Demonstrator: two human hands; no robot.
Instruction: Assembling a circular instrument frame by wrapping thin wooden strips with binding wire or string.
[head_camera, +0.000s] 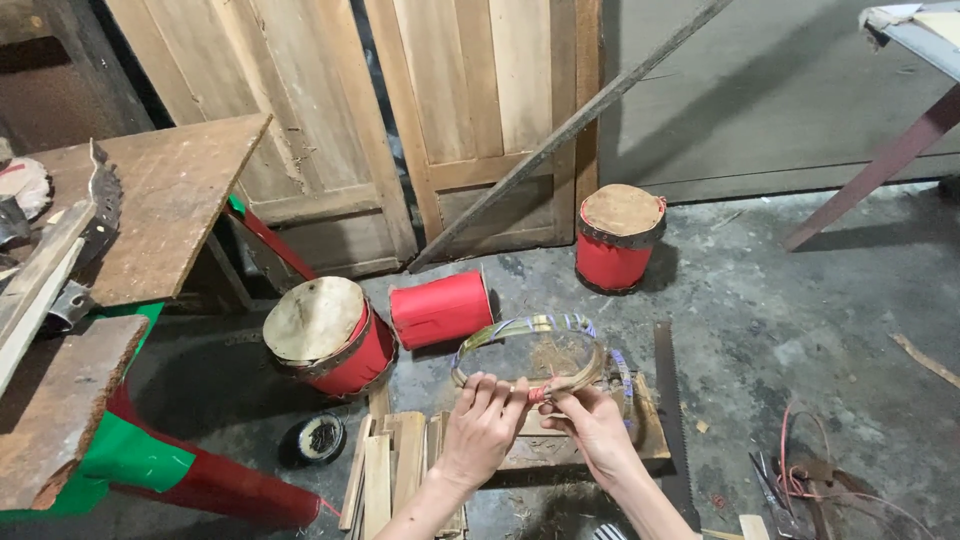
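Observation:
My left hand (482, 425) and my right hand (590, 425) both grip the near edge of a ring of bent cane (530, 352), held above the floor. The ring is wrapped with pale and bluish strips, and a small red binding sits between my thumbs. Under the ring lies a low wooden block (645, 430) with several wooden slats (390, 470) to its left.
Three red drums stand on the concrete floor: one tilted with a skin head (325, 335), one lying on its side (440, 308), one upright (618, 238). A hand saw (668, 400) lies right of the block, pliers and red cord (800, 485) farther right, a tape roll (315, 438) left.

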